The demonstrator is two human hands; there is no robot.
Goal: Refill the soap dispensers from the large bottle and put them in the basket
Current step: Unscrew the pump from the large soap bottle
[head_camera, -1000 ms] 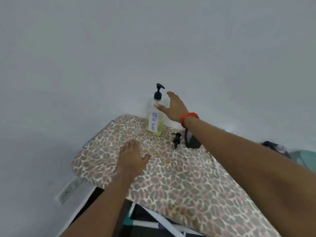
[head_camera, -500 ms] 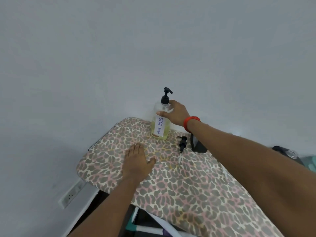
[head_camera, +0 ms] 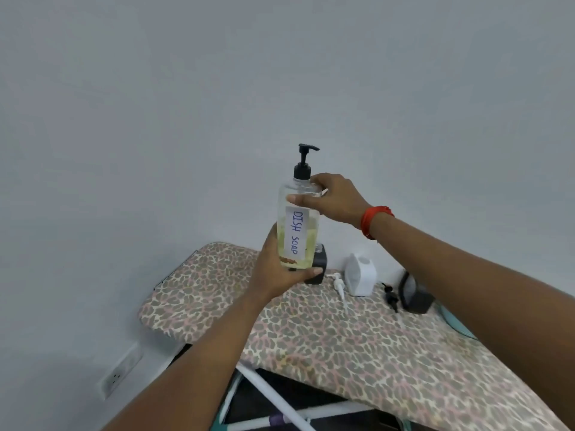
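The large clear bottle [head_camera: 297, 225], labelled "DISH SOAP" and about half full of yellow liquid with a black pump on top, is held upright in the air above the leopard-print ironing board [head_camera: 342, 337]. My left hand [head_camera: 277, 269] grips its base from the left and below. My right hand [head_camera: 333, 197] grips its shoulder just below the pump. On the board stand a dark dispenser [head_camera: 319, 265], partly hidden behind the bottle, a white dispenser [head_camera: 361, 278] and a black dispenser [head_camera: 415, 293]. A white pump [head_camera: 339, 284] and a black pump [head_camera: 391, 298] lie loose beside them.
The ironing board stands against a plain grey wall, its rounded end at the left. A wall socket [head_camera: 119, 374] sits low on the left. White board legs [head_camera: 280, 409] show under the near edge. A teal object [head_camera: 454, 321] peeks out past my right forearm.
My right hand closed round the bottle and lifted it off the board. My left hand left the board and took the bottle's base. The view shifted, showing the dispensers.
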